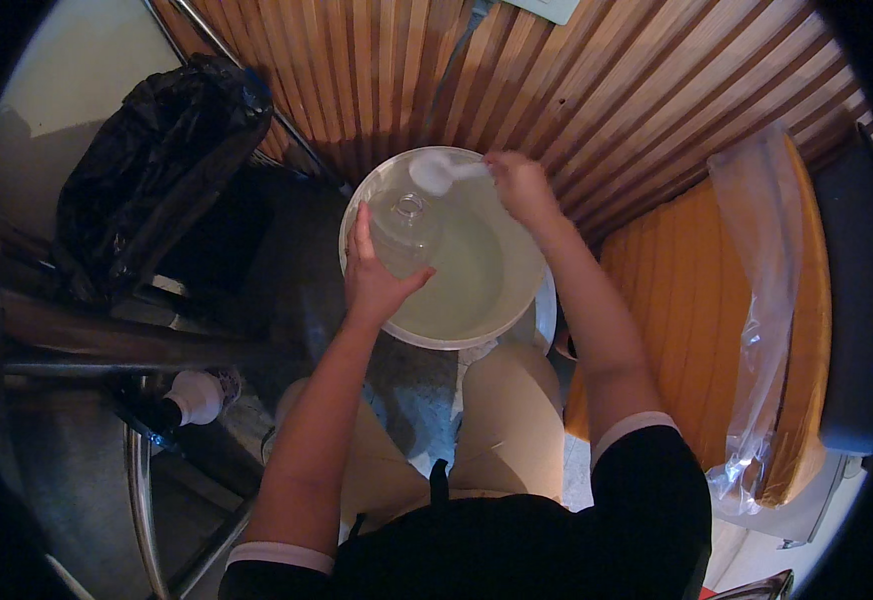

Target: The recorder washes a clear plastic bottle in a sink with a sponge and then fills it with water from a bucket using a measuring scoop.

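Note:
In my left hand (382, 281) is a clear, rounded vessel (409, 236) with a narrow neck. Its neck opening points up and away from me; whether it is glass or plastic I cannot tell. My right hand (519, 184) grips the handle of a white tool (436, 171) with a rounded head, blurred, perhaps a brush or scoop. That head is just beyond the vessel's neck, apart from it. Both hands are over a large off-white bucket (523, 285), which holds cloudy, pale greenish liquid. The bucket stands between my knees and the wall.
Slatted wood panelling (609, 82) rises behind the bucket, with a cable (451, 64) hanging along it. At left are a black plastic bag (159, 150), metal tubing (140, 495) and a white container (196, 397). On my right is an orange cushioned seat (669, 300) with clear plastic film (763, 300).

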Motion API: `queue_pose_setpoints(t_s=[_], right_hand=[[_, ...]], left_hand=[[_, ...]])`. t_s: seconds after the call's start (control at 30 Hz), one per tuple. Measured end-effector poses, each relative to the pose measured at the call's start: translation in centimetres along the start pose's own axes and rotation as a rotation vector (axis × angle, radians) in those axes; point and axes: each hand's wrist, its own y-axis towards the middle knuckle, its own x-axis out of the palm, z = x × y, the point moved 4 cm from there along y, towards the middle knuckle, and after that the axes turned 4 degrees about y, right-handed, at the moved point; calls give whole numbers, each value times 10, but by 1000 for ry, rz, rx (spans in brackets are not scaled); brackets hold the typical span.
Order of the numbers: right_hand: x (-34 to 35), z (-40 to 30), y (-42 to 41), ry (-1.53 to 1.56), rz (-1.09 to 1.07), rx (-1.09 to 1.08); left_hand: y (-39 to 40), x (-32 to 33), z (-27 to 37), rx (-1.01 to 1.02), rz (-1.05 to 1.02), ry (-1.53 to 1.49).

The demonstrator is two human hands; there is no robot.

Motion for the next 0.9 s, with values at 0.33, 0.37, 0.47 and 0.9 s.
queue_pose_setpoints(t_s=[0.33, 0.37, 0.47, 0.9], right_hand=[[229, 148, -69, -446, -462, 453], [139, 207, -67, -619, -404, 531], [194, 145, -60, -217, -1063, 402], [6, 41, 20, 775, -381, 667]], left_hand=[[-6, -4, -23, 8, 30, 8], [8, 36, 33, 130, -22, -155], [0, -2, -6, 48, 15, -31], [0, -4, 1, -16, -5, -12]])
